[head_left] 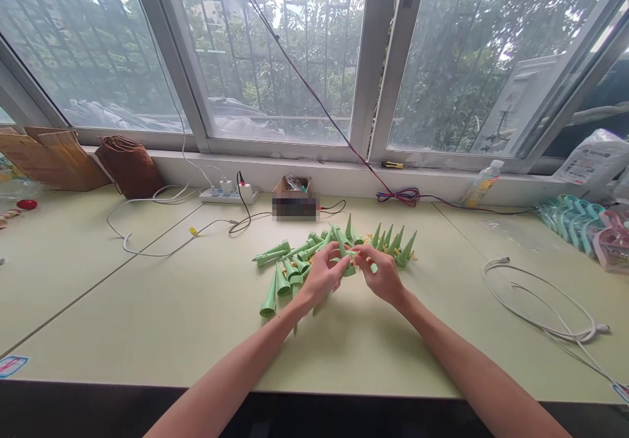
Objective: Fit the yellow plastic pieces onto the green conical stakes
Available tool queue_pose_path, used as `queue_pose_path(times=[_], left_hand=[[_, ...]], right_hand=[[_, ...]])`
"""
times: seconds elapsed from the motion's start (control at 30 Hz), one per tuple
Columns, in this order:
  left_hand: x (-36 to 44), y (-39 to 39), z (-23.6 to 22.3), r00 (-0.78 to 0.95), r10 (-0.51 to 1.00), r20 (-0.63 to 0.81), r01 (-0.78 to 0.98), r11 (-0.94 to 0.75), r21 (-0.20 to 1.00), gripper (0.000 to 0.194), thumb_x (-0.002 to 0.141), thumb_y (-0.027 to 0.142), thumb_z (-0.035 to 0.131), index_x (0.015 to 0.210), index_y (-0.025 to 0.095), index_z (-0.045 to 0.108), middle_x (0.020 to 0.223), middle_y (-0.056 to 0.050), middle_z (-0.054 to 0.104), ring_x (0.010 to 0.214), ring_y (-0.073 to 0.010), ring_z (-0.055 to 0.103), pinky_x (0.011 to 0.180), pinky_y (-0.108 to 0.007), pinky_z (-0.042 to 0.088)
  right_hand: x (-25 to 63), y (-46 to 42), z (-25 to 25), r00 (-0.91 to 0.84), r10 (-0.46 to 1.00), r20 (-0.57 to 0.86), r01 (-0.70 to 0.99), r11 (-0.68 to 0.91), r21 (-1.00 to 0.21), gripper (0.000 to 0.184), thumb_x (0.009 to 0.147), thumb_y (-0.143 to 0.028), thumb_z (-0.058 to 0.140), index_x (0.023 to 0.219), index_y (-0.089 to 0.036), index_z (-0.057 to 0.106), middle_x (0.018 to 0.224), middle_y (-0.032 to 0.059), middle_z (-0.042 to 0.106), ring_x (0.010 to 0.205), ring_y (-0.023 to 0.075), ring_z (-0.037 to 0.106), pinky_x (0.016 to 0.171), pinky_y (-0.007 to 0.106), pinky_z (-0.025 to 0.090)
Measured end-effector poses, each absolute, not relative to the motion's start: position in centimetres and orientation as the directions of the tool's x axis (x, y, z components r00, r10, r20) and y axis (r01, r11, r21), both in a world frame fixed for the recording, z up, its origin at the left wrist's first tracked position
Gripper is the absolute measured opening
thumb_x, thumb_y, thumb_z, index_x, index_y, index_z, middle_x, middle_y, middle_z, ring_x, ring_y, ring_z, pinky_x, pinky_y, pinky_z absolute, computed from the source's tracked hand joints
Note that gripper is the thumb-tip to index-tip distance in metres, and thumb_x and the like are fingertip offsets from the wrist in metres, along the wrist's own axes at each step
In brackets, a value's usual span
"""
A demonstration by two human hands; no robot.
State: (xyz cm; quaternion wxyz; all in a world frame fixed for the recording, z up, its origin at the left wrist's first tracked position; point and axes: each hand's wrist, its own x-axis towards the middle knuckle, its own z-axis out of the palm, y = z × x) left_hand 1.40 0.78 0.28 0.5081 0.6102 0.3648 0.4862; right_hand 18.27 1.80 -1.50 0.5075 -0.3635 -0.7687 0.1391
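My left hand [325,273] is closed around a green plastic cone-shaped spike [343,241], which stands point up in front of me. My right hand [379,273] pinches at the side of that spike, where a small yellow piece [354,252] shows between the fingertips, partly hidden. Loose green spikes [282,281] lie and stand in a heap at my left hand, some with yellow parts on them. Beyond my right hand, several spikes [403,249] stand upright in a row with yellow pieces on their sides.
Behind the heap sits a small open cardboard box [293,186]. A power strip [228,194] with white cables is at the back left. White cable coils [540,300] lie at right. A bottle [481,186] leans by the window ledge, near teal plastic items [572,222].
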Motion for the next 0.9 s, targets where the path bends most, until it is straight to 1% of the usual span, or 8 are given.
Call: queue_pose_path(times=[0.23, 0.3, 0.43, 0.53, 0.67, 0.73, 0.8, 0.9], left_hand=[[1.75, 0.77, -0.32, 0.300, 0.892, 0.339, 0.025, -0.363, 0.931, 0.024, 0.088, 0.035, 0.061, 0.104, 0.019, 0.051, 0.099, -0.004, 0.061, 0.051, -0.0044, 0.049, 0.041, -0.017, 0.036], [1.76, 0.69, -0.37, 0.308, 0.871, 0.383, 0.084, -0.426, 0.901, 0.019, 0.089, 0.030, 0.059, 0.101, 0.019, 0.052, 0.096, -0.004, 0.060, 0.055, -0.0060, 0.051, 0.045, -0.018, 0.037], [1.67, 0.57, -0.53, 0.322, 0.832, 0.453, 0.220, -0.531, 0.819, 0.008, 0.089, 0.026, 0.056, 0.092, 0.019, 0.054, 0.075, 0.001, 0.054, 0.054, -0.0072, 0.048, 0.049, -0.019, 0.036], [1.66, 0.52, -0.52, 0.308, 0.817, 0.488, 0.260, -0.566, 0.782, 0.008, 0.088, 0.025, 0.056, 0.093, 0.019, 0.057, 0.082, -0.001, 0.057, 0.057, -0.0078, 0.049, 0.050, -0.019, 0.040], [1.77, 0.38, -0.10, 0.292, 0.826, 0.482, 0.235, -0.550, 0.802, 0.018, 0.087, 0.023, 0.055, 0.104, 0.020, 0.059, 0.107, -0.008, 0.060, 0.073, -0.0118, 0.061, 0.053, -0.019, 0.048], [1.82, 0.34, 0.15, 0.254, 0.854, 0.455, 0.198, -0.506, 0.839, 0.019, 0.088, 0.026, 0.056, 0.106, 0.019, 0.057, 0.110, -0.009, 0.059, 0.076, -0.0138, 0.063, 0.049, -0.019, 0.049], [1.85, 0.38, 0.30, 0.204, 0.885, 0.418, 0.154, -0.451, 0.879, 0.019, 0.090, 0.033, 0.056, 0.103, 0.018, 0.055, 0.105, -0.009, 0.060, 0.069, -0.0130, 0.063, 0.042, -0.018, 0.046], [1.85, 0.53, 0.30, 0.175, 0.912, 0.371, 0.086, -0.390, 0.917, 0.027, 0.092, 0.044, 0.054, 0.088, 0.017, 0.053, 0.083, -0.003, 0.060, 0.051, -0.0090, 0.056, 0.035, -0.018, 0.040]], right_hand=[[18.29, 1.89, -1.37, -0.172, 0.764, 0.622, 0.418, 0.629, -0.656, 0.018, 0.097, -0.033, 0.050, 0.100, -0.020, 0.061, 0.065, -0.0015, 0.059, 0.055, 0.0128, 0.056, 0.056, 0.024, 0.049], [18.29, 1.94, -1.44, -0.172, 0.773, 0.611, 0.416, 0.619, -0.666, 0.018, 0.097, -0.033, 0.049, 0.100, -0.020, 0.060, 0.061, -0.0032, 0.054, 0.052, 0.0121, 0.051, 0.055, 0.024, 0.048], [18.32, 2.07, -1.68, -0.176, 0.780, 0.600, 0.425, 0.610, -0.668, 0.018, 0.097, -0.034, 0.048, 0.100, -0.019, 0.058, 0.056, -0.0062, 0.045, 0.047, 0.0112, 0.043, 0.049, 0.023, 0.042], [18.35, 2.13, -1.71, -0.165, 0.786, 0.596, 0.428, 0.602, -0.674, 0.019, 0.097, -0.036, 0.048, 0.100, -0.019, 0.058, 0.057, -0.0051, 0.048, 0.049, 0.0117, 0.046, 0.051, 0.023, 0.043], [18.38, 2.10, -1.47, -0.117, 0.783, 0.611, 0.424, 0.595, -0.682, 0.018, 0.097, -0.036, 0.048, 0.098, -0.021, 0.057, 0.064, -0.0012, 0.057, 0.053, 0.0138, 0.053, 0.054, 0.026, 0.048], [18.41, 2.07, -1.35, -0.095, 0.774, 0.626, 0.425, 0.600, -0.678, 0.017, 0.098, -0.036, 0.047, 0.098, -0.022, 0.057, 0.066, -0.0001, 0.059, 0.054, 0.0152, 0.056, 0.054, 0.028, 0.050], [18.43, 2.05, -1.28, -0.066, 0.766, 0.640, 0.428, 0.601, -0.675, 0.016, 0.098, -0.036, 0.047, 0.099, -0.023, 0.057, 0.067, 0.0004, 0.059, 0.056, 0.0163, 0.058, 0.056, 0.030, 0.051], [18.46, 2.02, -1.23, -0.010, 0.758, 0.653, 0.428, 0.593, -0.682, 0.016, 0.098, -0.036, 0.048, 0.100, -0.023, 0.058, 0.069, 0.0014, 0.060, 0.057, 0.0170, 0.058, 0.058, 0.032, 0.053]])
